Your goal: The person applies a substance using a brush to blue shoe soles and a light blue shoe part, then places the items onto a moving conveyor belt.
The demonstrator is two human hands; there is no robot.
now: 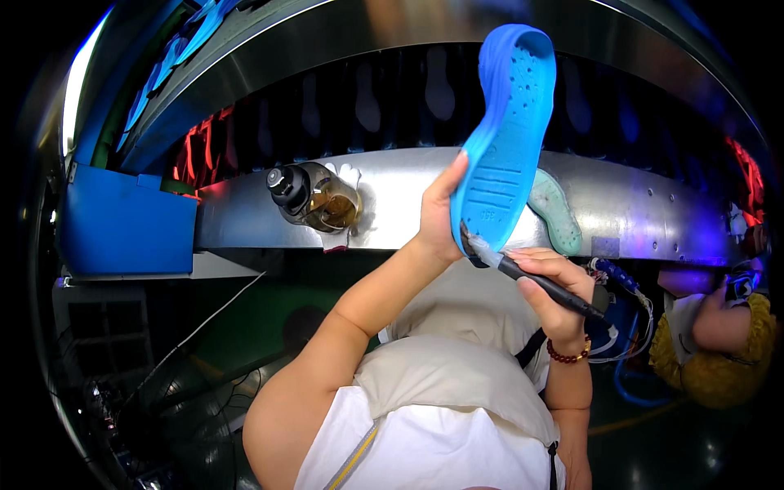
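Observation:
A bright blue shoe sole (498, 163) is held up over the metal ledge, its hollow inner side facing me and its far end higher. My left hand (441, 208) is closed around its near left edge, thumb along the rim. In my right hand (559, 286) is a brush with a black handle (543, 279), gripped between thumb and fingers. Its pale bristle end (483, 247) meets the near end of the sole, at the inner rim. A pale green sole-shaped piece (557, 212) lies on the ledge, partly behind the blue sole.
On the metal ledge (392, 200) stands a see-through bottle (314, 198) with a black cap and brownish liquid, a white glove (349, 175) beside it. Dark sole shapes (367, 98) line the shadowed band beyond. A blue box (126, 220) is at left; another person (719, 331) is at right.

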